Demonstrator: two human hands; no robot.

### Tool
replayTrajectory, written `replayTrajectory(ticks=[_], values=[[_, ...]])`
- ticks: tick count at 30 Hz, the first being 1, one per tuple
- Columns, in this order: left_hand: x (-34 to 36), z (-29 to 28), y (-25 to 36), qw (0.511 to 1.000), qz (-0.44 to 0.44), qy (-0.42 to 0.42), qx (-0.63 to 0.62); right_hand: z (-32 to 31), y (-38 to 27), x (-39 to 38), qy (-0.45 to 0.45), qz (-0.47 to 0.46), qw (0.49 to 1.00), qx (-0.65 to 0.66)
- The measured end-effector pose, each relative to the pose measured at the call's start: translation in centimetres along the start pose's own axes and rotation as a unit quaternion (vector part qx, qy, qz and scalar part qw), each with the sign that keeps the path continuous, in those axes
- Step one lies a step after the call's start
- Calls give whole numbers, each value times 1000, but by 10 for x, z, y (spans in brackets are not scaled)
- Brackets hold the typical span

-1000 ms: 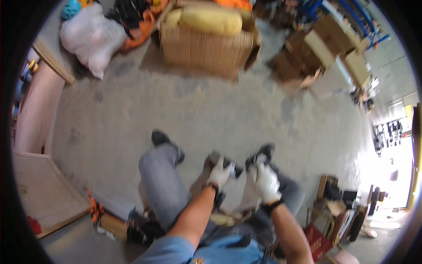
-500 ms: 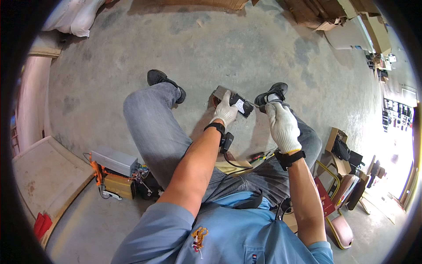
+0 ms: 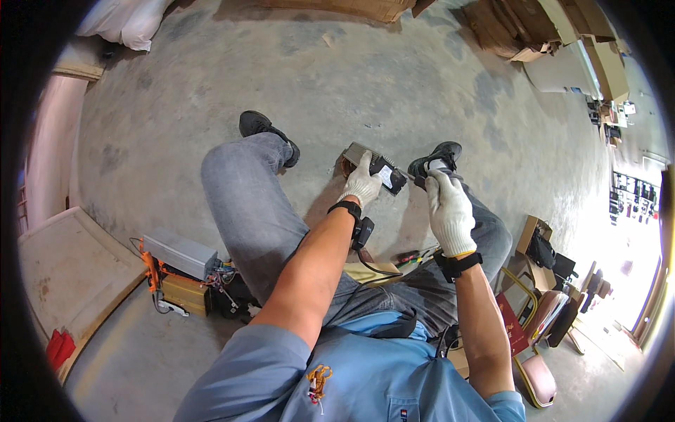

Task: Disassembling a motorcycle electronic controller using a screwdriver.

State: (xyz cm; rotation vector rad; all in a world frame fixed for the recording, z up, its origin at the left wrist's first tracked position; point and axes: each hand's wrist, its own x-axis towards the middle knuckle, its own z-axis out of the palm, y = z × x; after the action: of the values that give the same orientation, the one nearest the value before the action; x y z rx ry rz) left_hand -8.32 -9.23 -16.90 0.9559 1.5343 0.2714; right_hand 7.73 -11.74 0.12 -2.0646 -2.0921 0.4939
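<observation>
My left hand, in a white knit glove, is closed on a small electronics box between my feet. The box has grey metal fins at one end, and a black side with a white label. To its right my right hand, gloved too, is closed around the dark handle of a screwdriver. Its thin shaft points left toward the black end of the box. Whether the tip touches the box is too small to tell. My fingers hide most of the handle.
Several hand tools lie between my thighs beside a cardboard piece. A silver metal unit with orange cables stands on a gold one at left. A folding chair and an open carton are at right. Cardboard boxes line the far side.
My right hand has shifted slightly down and left, and the screwdriver with it. The box and my left hand are almost unmoved, while the whole view has tilted a little.
</observation>
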Motion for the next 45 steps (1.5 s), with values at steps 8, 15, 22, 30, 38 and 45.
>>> replayTrajectory(ticks=[8,15,22,30,38,45], values=[[-5,0,-1,1000,-6,2,-20,3,2,-8,44,-8,999,25],[-1,3,-8,1000,4,2,-10,1,3,-4,-37,89,995,-13],[5,9,-6,1000,3,12,-8,5,6,-5,33,-51,998,-2],[5,7,-2,997,51,26,-54,-6,8,-1,-8,13,1000,-18],[-9,5,-14,1000,-3,7,-24,9,2,-23,20,35,999,10],[-1,6,-9,999,9,7,-30,-13,-3,-4,-59,118,991,-9]])
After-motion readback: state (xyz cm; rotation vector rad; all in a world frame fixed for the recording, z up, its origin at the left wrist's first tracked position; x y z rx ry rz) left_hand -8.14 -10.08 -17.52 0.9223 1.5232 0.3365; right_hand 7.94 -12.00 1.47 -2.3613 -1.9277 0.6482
